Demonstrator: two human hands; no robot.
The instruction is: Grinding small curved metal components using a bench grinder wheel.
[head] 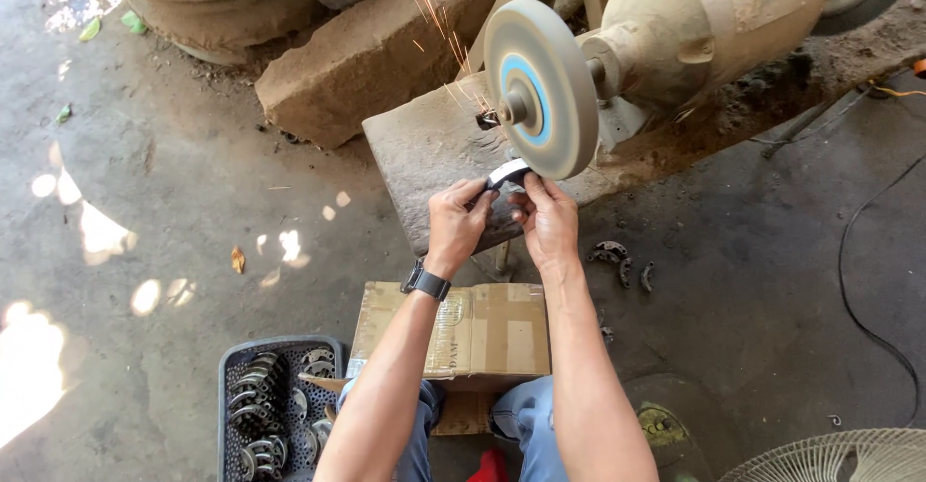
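both hands grip one small curved metal piece (508,172) between their fingers, left hand (455,220) and right hand (550,220) closed on it side by side, pressing it to the lower rim of the grey grinding wheel (540,86) (sparks fly upward behind). below the wrists sits a cardboard box (482,332); a dark crate (275,410) of similar metal parts stands on the concrete floor (174,202) beside it.

Both hands grip a small curved metal piece (508,173) and press it to the lower rim of the grey grinding wheel (540,86); the left hand (455,223) takes its left end, the right hand (548,221) its right. Sparks (434,19) fly toward eleven o'clock. At six o'clock sits a cardboard box (482,332), at seven a black crate (275,405) of similar metal pieces
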